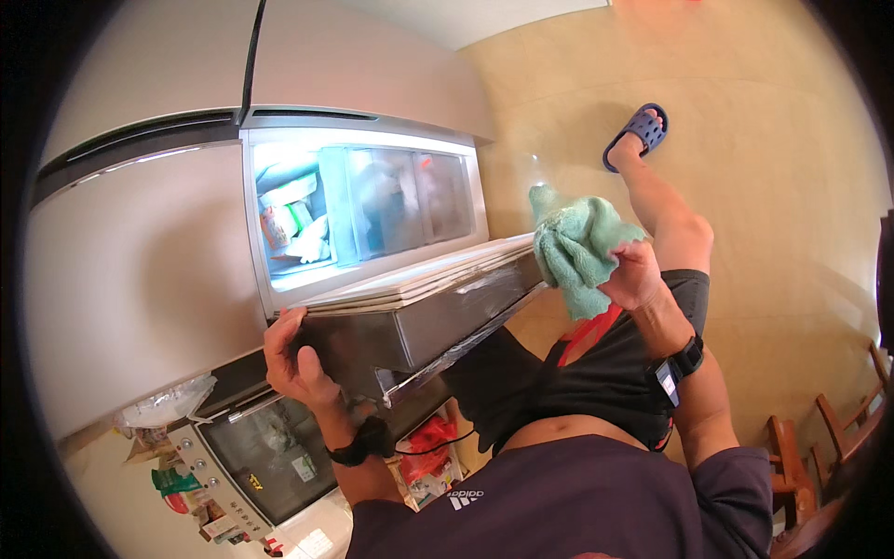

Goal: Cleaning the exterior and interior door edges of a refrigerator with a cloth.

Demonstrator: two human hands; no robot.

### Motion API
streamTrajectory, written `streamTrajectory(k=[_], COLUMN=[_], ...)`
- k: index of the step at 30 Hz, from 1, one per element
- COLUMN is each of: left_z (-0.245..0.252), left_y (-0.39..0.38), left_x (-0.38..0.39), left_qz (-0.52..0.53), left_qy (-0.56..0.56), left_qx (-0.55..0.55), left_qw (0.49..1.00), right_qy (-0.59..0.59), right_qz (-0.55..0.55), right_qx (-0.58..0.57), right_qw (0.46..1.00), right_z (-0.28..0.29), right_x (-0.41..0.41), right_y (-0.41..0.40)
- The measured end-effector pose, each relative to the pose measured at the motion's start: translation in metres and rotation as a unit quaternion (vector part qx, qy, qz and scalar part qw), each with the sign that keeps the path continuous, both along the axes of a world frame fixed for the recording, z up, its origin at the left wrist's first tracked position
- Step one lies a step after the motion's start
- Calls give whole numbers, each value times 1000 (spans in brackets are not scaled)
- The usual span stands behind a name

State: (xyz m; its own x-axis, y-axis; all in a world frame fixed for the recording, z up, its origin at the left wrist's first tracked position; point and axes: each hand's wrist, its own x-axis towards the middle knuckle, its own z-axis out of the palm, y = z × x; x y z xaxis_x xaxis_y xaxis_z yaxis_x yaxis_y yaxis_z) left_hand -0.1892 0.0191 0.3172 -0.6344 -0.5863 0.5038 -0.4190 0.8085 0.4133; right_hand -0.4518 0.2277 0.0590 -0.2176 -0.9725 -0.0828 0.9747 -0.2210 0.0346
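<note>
My right hand (634,274) holds a bunched green cloth (576,244) that hangs from the fingers, beside one end of an open refrigerator door (468,300). At the other end of that door, my left hand (297,360) has its fingers over the edge, the thumb standing apart on the near side. Behind the door is the lit compartment (476,189). Translucent drawers (391,202) fill most of it. White packages and plastic bags (297,216) lie in the drawer section nearest my left hand.
A toaster oven (279,454) with knobs stands at lower left, with packets (178,482) on it or beside it. A red plastic bag (427,447) sits in a box near my left forearm. Wooden chairs (796,461) stand at lower right. My foot wears a blue clog (646,133) on the tiled floor.
</note>
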Motion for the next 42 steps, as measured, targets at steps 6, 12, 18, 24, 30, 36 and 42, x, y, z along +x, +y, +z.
streamTrajectory(k=[6,12,18,24,30,36,42], left_z=[1,0,-5,-2,-1,-4,0], left_y=[3,25,22,22,23,20,22], left_x=[6,1,9,12,1,3,1], left_qz=[-16,94,72,81,78,68,75], left_qy=[3,-27,61,40,32,30,43], left_qx=[-3,44,87,75,66,50,54], left_qw=[1000,994,992,993,994,996,995], right_qy=[294,454,471,506,511,494,543], right_qz=[69,-11,-114,-93,-109,-53,-119], right_qx=[70,7,-56,-89,-114,-51,-69], right_qw=[951,891,873,853,845,867,828], right_z=[31,57,65,60,89,75,104], right_x=[14,16,27,23,20,19,18], right_y=[-6,-12,-20,-22,-36,-29,-33])
